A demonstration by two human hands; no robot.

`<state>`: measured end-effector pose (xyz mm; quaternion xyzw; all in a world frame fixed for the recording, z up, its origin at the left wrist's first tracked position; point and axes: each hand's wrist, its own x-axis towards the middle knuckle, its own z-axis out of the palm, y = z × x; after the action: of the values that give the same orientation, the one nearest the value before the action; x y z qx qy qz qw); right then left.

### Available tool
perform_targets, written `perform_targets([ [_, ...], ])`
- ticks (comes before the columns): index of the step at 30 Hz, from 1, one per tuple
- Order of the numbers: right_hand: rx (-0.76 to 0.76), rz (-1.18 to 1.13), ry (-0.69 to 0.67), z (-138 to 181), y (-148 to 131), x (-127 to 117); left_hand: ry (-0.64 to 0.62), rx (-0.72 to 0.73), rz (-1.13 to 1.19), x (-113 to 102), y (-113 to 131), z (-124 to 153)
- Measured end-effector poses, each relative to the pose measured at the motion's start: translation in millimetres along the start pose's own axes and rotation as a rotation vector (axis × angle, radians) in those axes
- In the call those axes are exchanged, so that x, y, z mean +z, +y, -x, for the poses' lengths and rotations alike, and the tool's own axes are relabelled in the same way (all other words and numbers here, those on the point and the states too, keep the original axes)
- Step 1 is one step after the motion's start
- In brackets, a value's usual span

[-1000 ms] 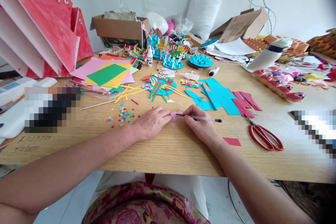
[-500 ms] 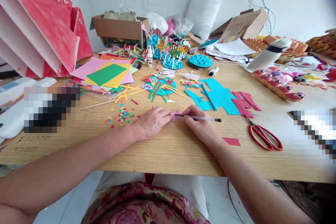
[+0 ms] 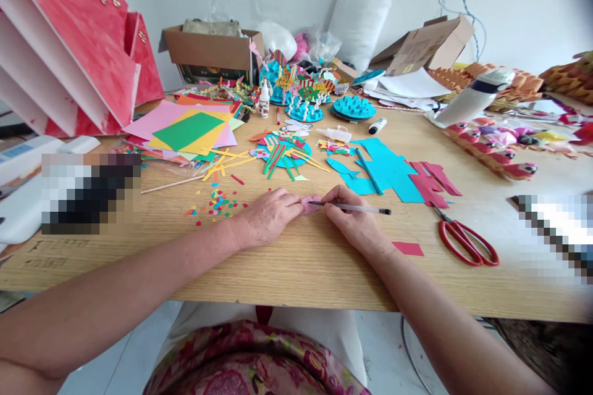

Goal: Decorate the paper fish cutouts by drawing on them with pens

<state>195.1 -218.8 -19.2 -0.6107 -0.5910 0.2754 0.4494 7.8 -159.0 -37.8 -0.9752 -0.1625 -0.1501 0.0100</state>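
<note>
Seated at a wooden counter (image 3: pixel 278 281), a person is working on a small pink piece (image 3: pixel 311 206), which is lying between the two hands near the middle. The left hand (image 3: pixel 273 216) is resting at its left edge, fingers lying close together and covering part of it; whether they are pinching it or only pressing it down, I cannot tell. The fingers of the right hand (image 3: pixel 348 215) are pinching a slim pen (image 3: pixel 354 206), its dark tip pointing onto the pink piece, though contact is too small to make out. The work on this piece is seemingly well under way: its visible surface is already showing a fine, dense pattern, but how much is left to mark is unclear. Farther back, decorated models (image 3: pixel 306 87) are standing on blue bases, suggesting that similar pieces are done, while a blue fish shape (image 3: pixel 341 166) is lying plain. Coloured dots (image 3: pixel 221 202) are scattering the surface just beyond the left forearm, where a sweep could disturb them. Green and red strips (image 3: pixel 278 157) are fanning over a blue disc, coloured sheets (image 3: pixel 188 131) are piling at the left, and red-handled scissors (image 3: pixel 467 243) are lying well apart at the right. Nothing seems to be blocking the pen.
</note>
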Motion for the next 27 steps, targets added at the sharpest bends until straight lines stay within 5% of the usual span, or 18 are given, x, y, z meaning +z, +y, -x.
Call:
perform_targets([
  [27, 0.004, 0.024, 0.007, 0.4, -0.1, -0.2, 0.017, 0.011, -0.008, -0.3, 0.4, -0.3],
])
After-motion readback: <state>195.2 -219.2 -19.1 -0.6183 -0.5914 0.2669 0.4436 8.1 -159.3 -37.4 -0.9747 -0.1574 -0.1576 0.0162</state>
